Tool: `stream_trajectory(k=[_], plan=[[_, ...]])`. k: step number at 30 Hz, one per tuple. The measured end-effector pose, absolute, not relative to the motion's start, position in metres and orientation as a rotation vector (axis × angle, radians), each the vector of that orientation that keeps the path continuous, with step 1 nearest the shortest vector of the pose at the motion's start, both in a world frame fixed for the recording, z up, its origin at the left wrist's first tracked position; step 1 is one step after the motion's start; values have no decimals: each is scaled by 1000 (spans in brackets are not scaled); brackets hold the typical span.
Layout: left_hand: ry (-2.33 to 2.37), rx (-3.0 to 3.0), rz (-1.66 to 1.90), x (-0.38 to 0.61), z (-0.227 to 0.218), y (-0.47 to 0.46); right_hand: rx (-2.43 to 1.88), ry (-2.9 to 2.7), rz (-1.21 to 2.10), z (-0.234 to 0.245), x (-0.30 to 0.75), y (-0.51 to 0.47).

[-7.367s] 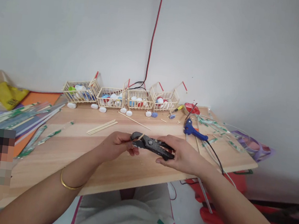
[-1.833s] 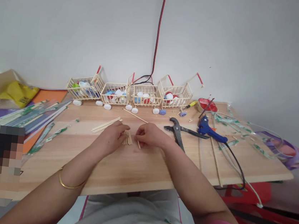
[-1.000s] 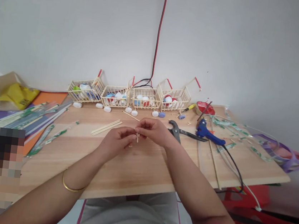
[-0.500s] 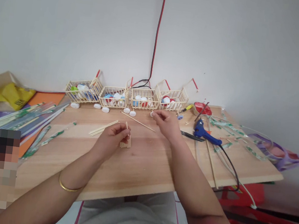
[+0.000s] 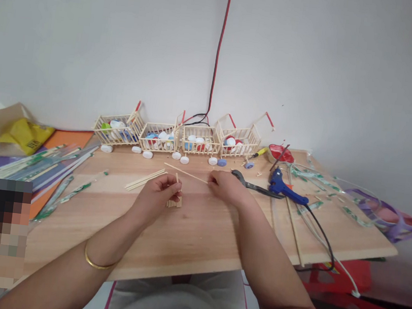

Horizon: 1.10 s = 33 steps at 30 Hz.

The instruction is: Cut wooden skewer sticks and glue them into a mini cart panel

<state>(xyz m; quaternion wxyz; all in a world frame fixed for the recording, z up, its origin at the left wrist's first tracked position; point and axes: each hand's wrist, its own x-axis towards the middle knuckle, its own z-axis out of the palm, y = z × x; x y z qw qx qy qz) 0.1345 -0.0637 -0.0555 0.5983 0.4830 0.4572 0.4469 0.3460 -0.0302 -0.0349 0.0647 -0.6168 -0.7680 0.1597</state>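
My left hand (image 5: 157, 192) is closed in a pinch, with a short wooden stick (image 5: 177, 176) poking up from between thumb and finger. Just below those fingers is a row of short wooden sticks (image 5: 174, 202) set side by side; the hand hides part of it. My right hand (image 5: 224, 186) has its fingertips closed at the near end of a long thin wooden stick (image 5: 185, 173) that slants away to the left. A loose bundle of sticks (image 5: 145, 180) lies beside my left hand. Dark-handled pliers (image 5: 261, 188) lie right of my right hand.
Several little stick-built carts (image 5: 199, 141) with bottle-cap wheels line the wall. On the right are a blue glue gun (image 5: 287, 187) with its cord, a red-lined bowl (image 5: 281, 153) and a yellow-handled knife (image 5: 260, 153). Packaged sticks (image 5: 48, 166) cover the left side. A person's pixelated part is at lower left.
My right hand has come down and closer, from near the cart wheels to the long stick's end. The pliers' head now shows. My left hand keeps its pinch almost in place.
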Motion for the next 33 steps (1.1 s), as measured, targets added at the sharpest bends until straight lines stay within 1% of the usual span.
stream_trajectory(k=[4, 9, 15, 24, 33], plan=[[1071, 1197, 1077, 134, -55, -64, -1573, -2345, 702, -27, 355, -33], [995, 1208, 1104, 135, -52, -65, -1191, -2036, 985, -27, 338, -37], [941, 1039, 1127, 136, -46, -68, -1026, -1758, 1243, -36, 306, -47], [898, 986, 1108, 137, -45, -69, -940, -1633, 1216, -33, 294, -56], [847, 866, 1130, 136, -43, -69, -995, -1673, 1125, -37, 289, -61]])
